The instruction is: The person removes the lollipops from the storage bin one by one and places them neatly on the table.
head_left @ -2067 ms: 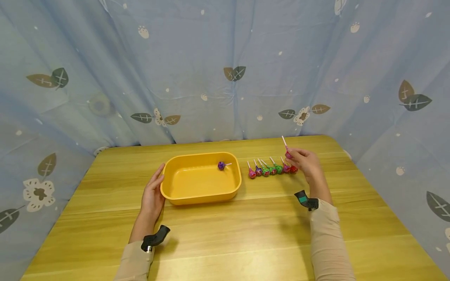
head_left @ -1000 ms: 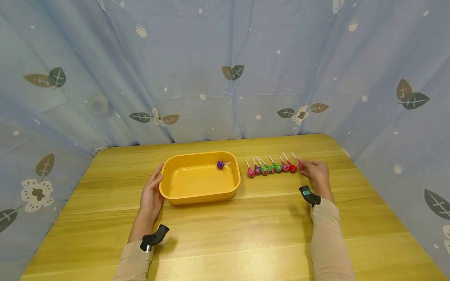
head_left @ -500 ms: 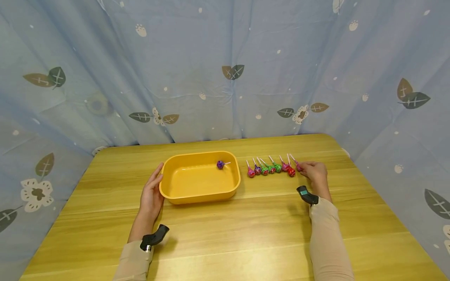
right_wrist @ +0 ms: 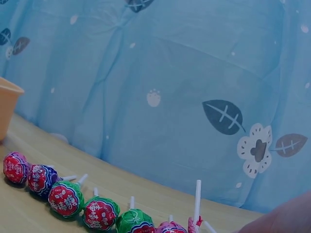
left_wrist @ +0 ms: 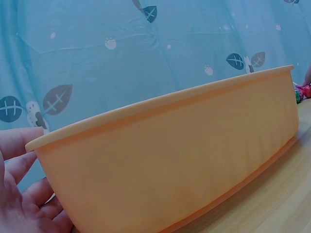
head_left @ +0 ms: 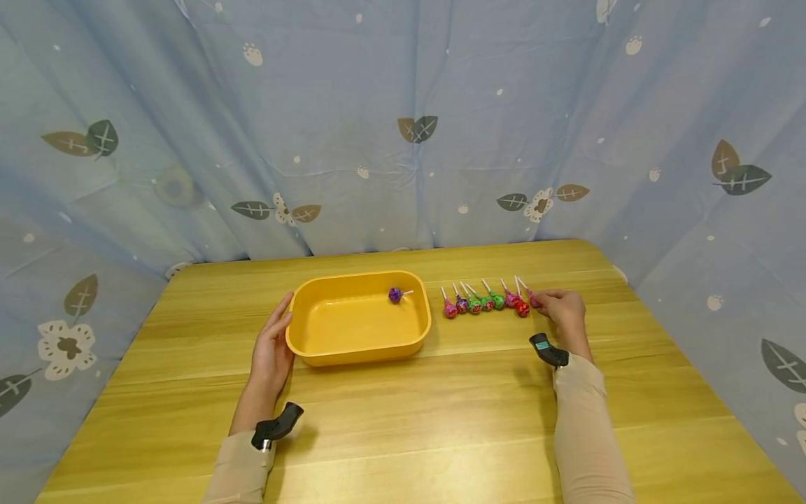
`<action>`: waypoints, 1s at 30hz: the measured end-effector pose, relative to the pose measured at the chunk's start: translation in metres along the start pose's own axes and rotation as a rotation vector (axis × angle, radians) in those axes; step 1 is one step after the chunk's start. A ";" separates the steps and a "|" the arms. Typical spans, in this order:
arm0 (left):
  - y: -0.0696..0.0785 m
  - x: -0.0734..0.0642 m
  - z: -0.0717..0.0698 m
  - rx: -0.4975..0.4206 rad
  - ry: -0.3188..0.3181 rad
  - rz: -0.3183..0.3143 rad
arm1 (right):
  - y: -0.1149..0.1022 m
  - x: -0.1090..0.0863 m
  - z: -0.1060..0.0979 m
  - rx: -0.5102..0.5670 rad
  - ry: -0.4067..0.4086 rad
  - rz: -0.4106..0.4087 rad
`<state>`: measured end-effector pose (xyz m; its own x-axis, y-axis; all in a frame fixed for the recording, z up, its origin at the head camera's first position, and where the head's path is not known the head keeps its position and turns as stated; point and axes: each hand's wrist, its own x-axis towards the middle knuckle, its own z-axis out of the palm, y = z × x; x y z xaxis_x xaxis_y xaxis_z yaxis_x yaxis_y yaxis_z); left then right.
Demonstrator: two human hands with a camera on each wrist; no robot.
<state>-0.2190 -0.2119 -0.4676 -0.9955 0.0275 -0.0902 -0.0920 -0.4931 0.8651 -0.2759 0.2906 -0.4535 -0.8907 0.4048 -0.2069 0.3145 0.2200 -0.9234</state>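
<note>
My left hand (head_left: 271,353) rests against the left end of the yellow tray (head_left: 359,357), its fingers fairly straight along the outside wall. A purple lollipop (head_left: 394,295) lies inside, near the back right corner. To the tray's right, several wrapped lollipops stretch across the table in a row, sticks pointing away. At the row's right end my right hand (head_left: 565,313) pinches a pink lollipop (head_left: 533,301) by its head, close beside a red lollipop (head_left: 522,309). In the right wrist view only a blurred part of the right hand (right_wrist: 286,218) shows.
Next to the tray the row begins with a pink lollipop (head_left: 450,310), then a purple one and green ones (head_left: 497,301). The wooden table (head_left: 415,434) ends at a blue patterned curtain (head_left: 352,140) behind. Black camera mounts sit on both wrists.
The right hand has brought the pink lollipop down to the row's right end and slid it slightly left. The red lollipop beside it shifted and its stick turned. The left hand stays put.
</note>
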 end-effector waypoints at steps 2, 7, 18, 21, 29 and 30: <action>0.000 0.000 0.000 0.000 -0.001 0.003 | 0.000 0.000 0.001 -0.003 0.003 -0.002; 0.000 0.000 0.000 0.000 0.000 0.008 | -0.001 0.000 0.000 -0.005 0.003 0.004; -0.003 0.002 -0.005 0.007 0.018 0.006 | -0.006 -0.002 -0.004 0.053 -0.004 0.009; -0.002 0.002 -0.005 0.001 0.024 0.009 | -0.011 -0.004 -0.004 0.045 -0.016 0.000; 0.001 -0.002 0.002 0.018 0.013 0.017 | -0.024 -0.012 -0.003 -0.112 -0.033 -0.064; 0.002 -0.002 0.003 0.019 0.011 0.017 | -0.025 -0.014 -0.002 -0.140 -0.033 -0.082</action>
<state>-0.2170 -0.2103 -0.4645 -0.9967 0.0092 -0.0806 -0.0753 -0.4769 0.8757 -0.2709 0.2818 -0.4267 -0.9249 0.3515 -0.1453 0.2809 0.3736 -0.8840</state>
